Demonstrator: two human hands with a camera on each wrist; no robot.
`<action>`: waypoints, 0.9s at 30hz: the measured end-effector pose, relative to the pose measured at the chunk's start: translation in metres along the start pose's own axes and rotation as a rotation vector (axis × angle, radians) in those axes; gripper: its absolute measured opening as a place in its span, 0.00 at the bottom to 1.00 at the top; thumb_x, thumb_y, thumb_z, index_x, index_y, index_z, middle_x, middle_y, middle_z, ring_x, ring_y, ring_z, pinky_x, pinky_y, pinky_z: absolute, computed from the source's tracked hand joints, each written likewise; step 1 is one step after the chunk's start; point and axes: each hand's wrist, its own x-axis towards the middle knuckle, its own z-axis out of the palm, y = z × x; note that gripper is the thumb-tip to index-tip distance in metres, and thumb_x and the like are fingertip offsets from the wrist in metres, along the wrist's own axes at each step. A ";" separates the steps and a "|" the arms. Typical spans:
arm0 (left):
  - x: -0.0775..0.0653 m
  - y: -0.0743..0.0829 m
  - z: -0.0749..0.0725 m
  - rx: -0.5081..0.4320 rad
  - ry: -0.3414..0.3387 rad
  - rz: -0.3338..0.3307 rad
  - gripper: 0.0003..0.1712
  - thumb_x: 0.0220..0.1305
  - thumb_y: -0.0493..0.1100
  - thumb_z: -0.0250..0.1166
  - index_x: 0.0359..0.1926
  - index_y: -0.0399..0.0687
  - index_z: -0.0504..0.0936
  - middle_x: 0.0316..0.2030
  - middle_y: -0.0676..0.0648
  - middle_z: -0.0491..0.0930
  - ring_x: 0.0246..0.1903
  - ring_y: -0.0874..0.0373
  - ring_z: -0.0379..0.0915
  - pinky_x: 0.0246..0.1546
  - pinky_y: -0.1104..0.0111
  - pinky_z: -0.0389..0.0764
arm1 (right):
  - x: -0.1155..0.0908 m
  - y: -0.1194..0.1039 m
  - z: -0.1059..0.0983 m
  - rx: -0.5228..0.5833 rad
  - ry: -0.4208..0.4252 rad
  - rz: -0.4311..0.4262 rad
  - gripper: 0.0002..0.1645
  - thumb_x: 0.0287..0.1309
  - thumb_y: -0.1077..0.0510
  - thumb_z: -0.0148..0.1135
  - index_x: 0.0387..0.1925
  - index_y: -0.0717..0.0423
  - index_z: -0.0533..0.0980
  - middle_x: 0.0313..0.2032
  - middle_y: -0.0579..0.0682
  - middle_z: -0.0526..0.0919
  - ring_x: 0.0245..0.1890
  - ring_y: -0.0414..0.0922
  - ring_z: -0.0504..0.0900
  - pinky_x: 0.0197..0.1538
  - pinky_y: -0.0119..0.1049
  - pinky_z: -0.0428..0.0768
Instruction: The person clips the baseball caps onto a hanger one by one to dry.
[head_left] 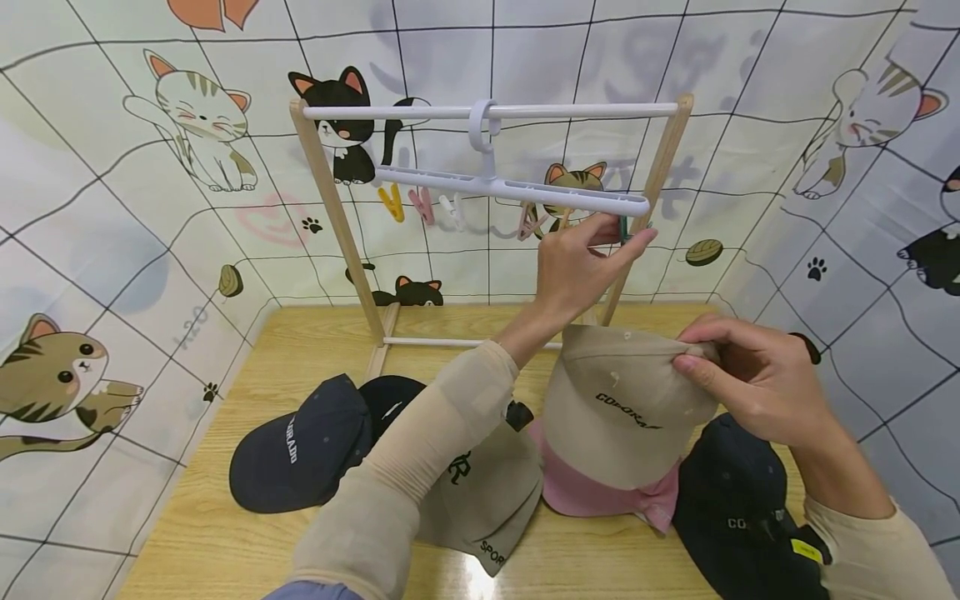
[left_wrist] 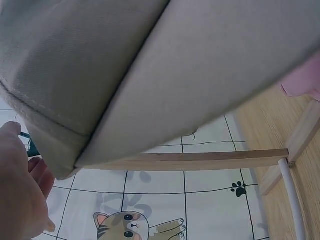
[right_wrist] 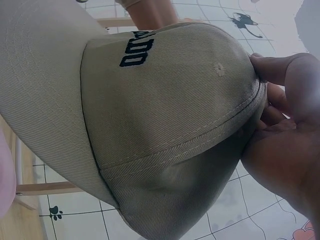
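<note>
My right hand [head_left: 757, 379] pinches the crown edge of a beige baseball cap [head_left: 622, 417] with dark lettering. The cap hangs brim down, and the right wrist view shows its crown [right_wrist: 170, 100] between thumb and fingers. My left hand [head_left: 581, 262] is raised under the right end of a white hanger [head_left: 517, 187], pinching a green clothespin [head_left: 623, 228]. That clothespin [left_wrist: 32, 147] is partly hidden beside the fingers in the left wrist view. Above, the hanger hooks over the white rod [head_left: 585, 110] of a wooden-sided rack [head_left: 333, 217].
Yellow [head_left: 391, 202], pink [head_left: 422, 207] and white clothespins [head_left: 452, 212] hang along the hanger. On the wooden table [head_left: 195, 542] lie a navy cap [head_left: 300, 450], a grey-beige cap [head_left: 487, 492], a pink cap [head_left: 577, 487] and a black cap [head_left: 738, 500].
</note>
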 end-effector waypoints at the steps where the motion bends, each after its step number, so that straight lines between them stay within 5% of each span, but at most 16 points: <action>1: 0.001 0.000 0.000 0.015 0.016 0.009 0.16 0.66 0.51 0.85 0.44 0.46 0.93 0.40 0.47 0.98 0.41 0.60 0.97 0.39 0.81 0.86 | 0.000 0.000 0.000 0.000 0.002 0.001 0.14 0.58 0.83 0.73 0.45 0.81 0.83 0.44 0.50 0.91 0.36 0.40 0.86 0.44 0.22 0.86; 7: 0.002 0.002 0.001 0.065 0.062 0.018 0.19 0.61 0.54 0.88 0.42 0.47 0.94 0.37 0.50 0.97 0.37 0.64 0.96 0.32 0.86 0.75 | 0.000 0.001 0.001 0.001 0.009 0.003 0.14 0.57 0.84 0.73 0.45 0.81 0.83 0.45 0.50 0.91 0.36 0.40 0.86 0.43 0.22 0.86; 14: 0.000 0.001 0.000 0.068 0.058 0.015 0.17 0.63 0.53 0.86 0.41 0.47 0.94 0.36 0.49 0.97 0.37 0.64 0.96 0.35 0.83 0.80 | -0.001 0.002 0.000 -0.010 0.011 -0.001 0.13 0.58 0.83 0.74 0.45 0.81 0.83 0.45 0.50 0.91 0.35 0.39 0.85 0.43 0.22 0.85; 27: -0.002 -0.001 -0.002 0.140 0.072 0.066 0.20 0.66 0.53 0.83 0.23 0.52 0.87 0.32 0.53 0.97 0.35 0.65 0.95 0.31 0.83 0.76 | -0.002 0.004 0.000 -0.031 0.037 0.011 0.13 0.58 0.81 0.76 0.44 0.81 0.83 0.45 0.49 0.92 0.33 0.37 0.85 0.38 0.22 0.83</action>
